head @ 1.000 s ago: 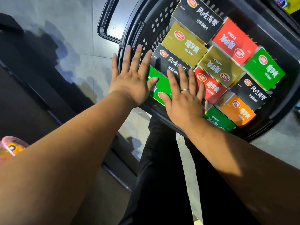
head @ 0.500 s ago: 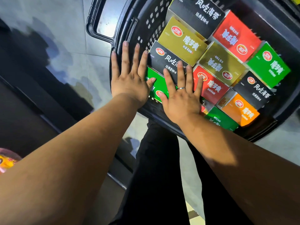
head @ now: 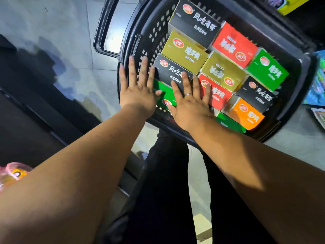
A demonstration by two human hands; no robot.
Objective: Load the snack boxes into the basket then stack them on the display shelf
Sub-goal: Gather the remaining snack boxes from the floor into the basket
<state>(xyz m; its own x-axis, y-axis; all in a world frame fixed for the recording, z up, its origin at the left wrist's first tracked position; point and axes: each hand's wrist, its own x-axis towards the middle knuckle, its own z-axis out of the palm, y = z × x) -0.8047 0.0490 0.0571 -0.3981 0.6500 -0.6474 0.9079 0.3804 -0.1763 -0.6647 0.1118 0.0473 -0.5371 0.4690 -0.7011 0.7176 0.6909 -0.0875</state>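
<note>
Partly beneath right grip (head: 191,108): black snack box (head: 168,67).

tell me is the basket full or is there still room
Nearly full: snack boxes sit packed side by side across the basket, with only thin gaps between them. Whether more layers lie beneath cannot be told.

A basket (head: 130,37) lies ahead of the person's legs (head: 168,173), its handle (head: 100,37) folded out to the left. Snack boxes (head: 223,73) fill it, packed side by side in rows. The left hand (head: 139,92) lies flat over the basket's near-left rim. The right hand (head: 191,106), just beside it, rests flat on the nearest boxes.
</note>
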